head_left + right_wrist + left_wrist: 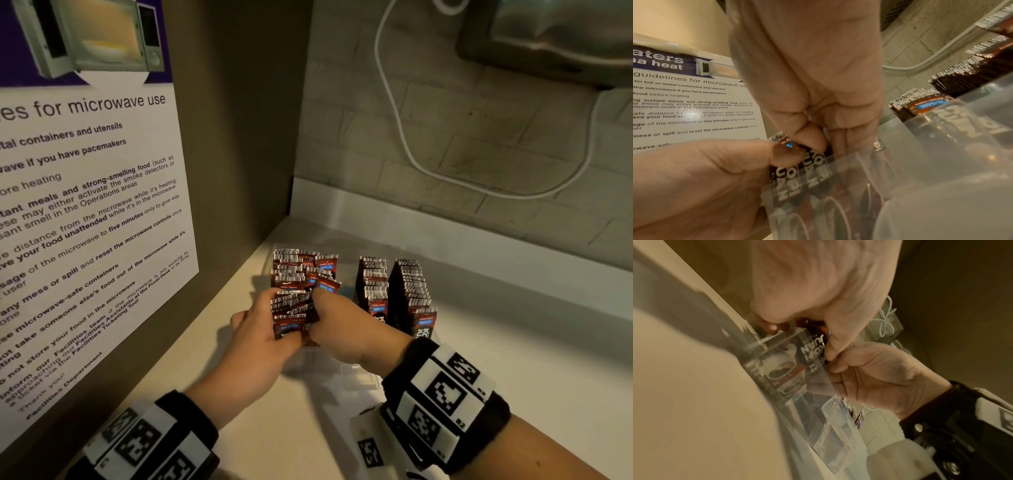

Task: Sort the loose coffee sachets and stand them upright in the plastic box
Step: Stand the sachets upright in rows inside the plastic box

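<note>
Left hand (263,329), right hand (337,325): both grip sachet bundle (291,310) | fingertips hidden | plastic box (359,377) faint

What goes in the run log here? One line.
left hand and right hand: grip sachet bundle | plastic box: two rows upright

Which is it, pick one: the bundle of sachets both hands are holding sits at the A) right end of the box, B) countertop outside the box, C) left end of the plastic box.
C: both hands, left hand and right hand, grip the bundle of sachets at the left end of the plastic box; two upright rows stand to its right.
</note>
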